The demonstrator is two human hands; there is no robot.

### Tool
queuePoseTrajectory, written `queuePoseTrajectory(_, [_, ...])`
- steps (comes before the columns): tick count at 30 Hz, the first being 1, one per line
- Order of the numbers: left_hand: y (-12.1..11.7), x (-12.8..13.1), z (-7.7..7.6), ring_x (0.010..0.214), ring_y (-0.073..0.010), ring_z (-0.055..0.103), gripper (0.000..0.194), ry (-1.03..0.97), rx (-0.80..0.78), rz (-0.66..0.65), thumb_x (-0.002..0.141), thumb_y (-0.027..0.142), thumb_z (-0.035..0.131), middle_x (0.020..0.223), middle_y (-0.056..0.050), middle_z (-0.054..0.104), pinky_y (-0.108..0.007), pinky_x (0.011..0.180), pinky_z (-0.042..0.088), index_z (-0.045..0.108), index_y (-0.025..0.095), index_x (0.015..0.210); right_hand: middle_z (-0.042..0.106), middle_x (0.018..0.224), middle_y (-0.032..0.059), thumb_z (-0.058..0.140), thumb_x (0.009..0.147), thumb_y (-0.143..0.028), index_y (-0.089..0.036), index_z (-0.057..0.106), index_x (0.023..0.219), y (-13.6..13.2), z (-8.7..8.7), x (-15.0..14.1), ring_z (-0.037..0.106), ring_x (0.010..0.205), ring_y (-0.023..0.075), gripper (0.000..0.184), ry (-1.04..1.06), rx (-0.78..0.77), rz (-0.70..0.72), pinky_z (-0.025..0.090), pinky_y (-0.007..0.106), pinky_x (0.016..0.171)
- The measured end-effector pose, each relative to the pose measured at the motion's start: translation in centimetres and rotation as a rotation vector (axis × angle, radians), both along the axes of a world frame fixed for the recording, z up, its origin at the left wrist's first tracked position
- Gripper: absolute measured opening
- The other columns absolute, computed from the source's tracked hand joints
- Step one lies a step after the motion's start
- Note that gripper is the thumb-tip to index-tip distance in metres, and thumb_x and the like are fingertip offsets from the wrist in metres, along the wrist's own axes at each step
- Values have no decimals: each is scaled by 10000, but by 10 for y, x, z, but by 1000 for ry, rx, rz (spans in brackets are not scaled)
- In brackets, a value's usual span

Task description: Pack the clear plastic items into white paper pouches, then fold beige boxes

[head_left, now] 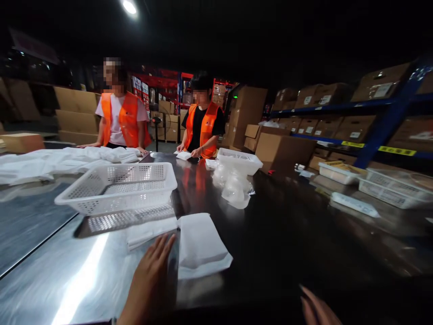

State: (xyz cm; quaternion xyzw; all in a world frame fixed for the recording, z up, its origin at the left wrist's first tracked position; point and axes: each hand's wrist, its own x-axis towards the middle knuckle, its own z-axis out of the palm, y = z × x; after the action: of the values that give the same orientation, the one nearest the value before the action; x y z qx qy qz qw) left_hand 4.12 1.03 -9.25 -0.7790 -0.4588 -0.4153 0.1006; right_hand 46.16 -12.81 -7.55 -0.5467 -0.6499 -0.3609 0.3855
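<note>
Risk to the white pouch point(203, 246), lower centre: could skid on the smooth tabletop point(270, 239) if nudged by the left hand point(152, 266), open, palm down just beside; looks flat, matte, plain, folded along the near edge; cannot tell the grip of the right hand point(320, 310), cut off at lower right

We see 1 L hand point(150, 273), 1 R hand point(320, 309), 2+ wht pouches point(201, 243), 3+ wht baskets point(125, 202), 2 co-wkrs point(117, 115), 2 vests point(130, 118), 1 fan point(156, 120)!
</note>
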Motion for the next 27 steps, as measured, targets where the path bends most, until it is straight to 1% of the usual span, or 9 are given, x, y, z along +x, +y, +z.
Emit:
queuePoseTrajectory(2, [13, -2, 11, 1358, -319, 540, 609, 156, 42, -85, 859, 99, 491, 1487, -112, 550, -523, 1076, 518, 523, 224, 1454, 762, 1045, 27, 554, 989, -191, -285, 622, 1312, 44, 13, -13, 724, 932, 169, 344, -178, -26, 191, 588, 279, 829])
queuePoseTrajectory(5, [15, 6, 25, 1416, -281, 475, 800, 297, 34, -256, 743, 14, 559, 1524, -86, 510, -527, 1154, 442, 450, 256, 1497, 734, 1198, 91, 506, 975, -119, -201, 555, 1388, 113, 31, -46, 667, 1170, 212, 424, -339, -53, 428, 571, 364, 939])
queuePoseTrajectory(7, [11, 12, 29, 1376, -250, 528, 725, 337, 68, -352, 749, 2, 569, 1470, -61, 575, -488, 1159, 450, 527, 255, 1426, 721, 1230, 103, 505, 966, -128, -190, 595, 1328, 147, 39, -68, 624, 1245, 218, 378, -445, -75, 587, 549, 381, 987])
queuePoseTrajectory(9, [9, 14, 29, 1293, -222, 609, 542, 356, 125, -412, 818, 14, 540, 1369, -39, 663, -447, 1146, 472, 621, 238, 1306, 740, 1190, 91, 522, 955, -142, -189, 658, 1201, 165, 41, -85, 629, 1238, 215, 285, -514, -98, 724, 530, 374, 1016])
queuePoseTrajectory(13, [11, 7, 25, 1144, -179, 704, 378, 316, 164, -478, 914, 48, 468, 1159, -17, 774, -366, 1129, 487, 692, 221, 1165, 780, 1026, 58, 476, 940, -93, -201, 678, 968, 166, 39, -101, 705, 1074, 165, 231, -440, -133, 893, 542, 327, 937])
queuePoseTrajectory(17, [9, 1, 24, 1089, -150, 726, 438, 239, 89, -555, 874, 35, 491, 1132, -14, 783, -332, 1128, 485, 677, 239, 1214, 773, 958, 52, 448, 976, -111, -177, 663, 1031, 149, 39, -110, 714, 947, 157, 232, -394, -133, 892, 536, 327, 848])
queuePoseTrajectory(22, [8, 5, 21, 1164, -213, 694, 749, 176, -3, -451, 624, -25, 449, 1226, -68, 745, -452, 1123, 500, 633, 195, 1316, 751, 863, 27, 440, 1013, -114, -188, 671, 938, 142, 42, -119, 686, 849, 150, 254, -377, -128, 851, 514, 315, 775])
queuePoseTrajectory(24, [10, 6, 19, 1184, -225, 683, 733, 143, -70, -426, 581, -33, 428, 1184, -51, 763, -500, 1142, 471, 694, 215, 1218, 753, 850, 38, 415, 1023, -141, -188, 673, 910, 144, 41, -117, 694, 852, 158, 285, -326, -140, 900, 519, 319, 764])
queuePoseTrajectory(27, [11, 4, 13, 1120, -236, 714, 615, 38, -206, -434, 594, -9, 461, 1097, -39, 790, -526, 1146, 452, 752, 242, 1075, 764, 845, 73, 388, 1056, -326, -185, 704, 953, 146, 34, -113, 722, 873, 191, 361, -141, -270, 994, 548, 346, 775])
